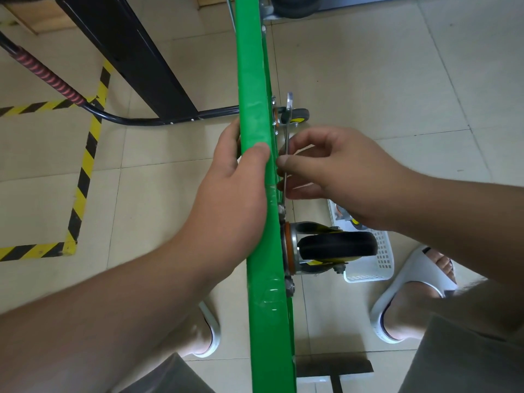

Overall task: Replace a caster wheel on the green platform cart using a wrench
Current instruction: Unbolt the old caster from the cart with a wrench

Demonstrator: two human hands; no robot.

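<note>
The green platform cart [252,89] stands on its edge, running from top to bottom through the middle of the view. My left hand [235,177] grips its edge, thumb on top and fingers wrapped round the left face. A black caster wheel [337,245] in a metal fork is bolted to the cart's right face just below my hands. My right hand [334,165] pinches the shaft of a silver wrench [287,120], which lies along the cart's right face. Its lower end is hidden by my fingers. A second caster [297,114] sits farther up.
A white plastic basket [382,265] stands on the tiled floor to the right of the caster, with another wheel part in it. My sandalled feet flank the cart. A black frame [141,58], a handle bar and yellow-black floor tape [85,171] are on the left.
</note>
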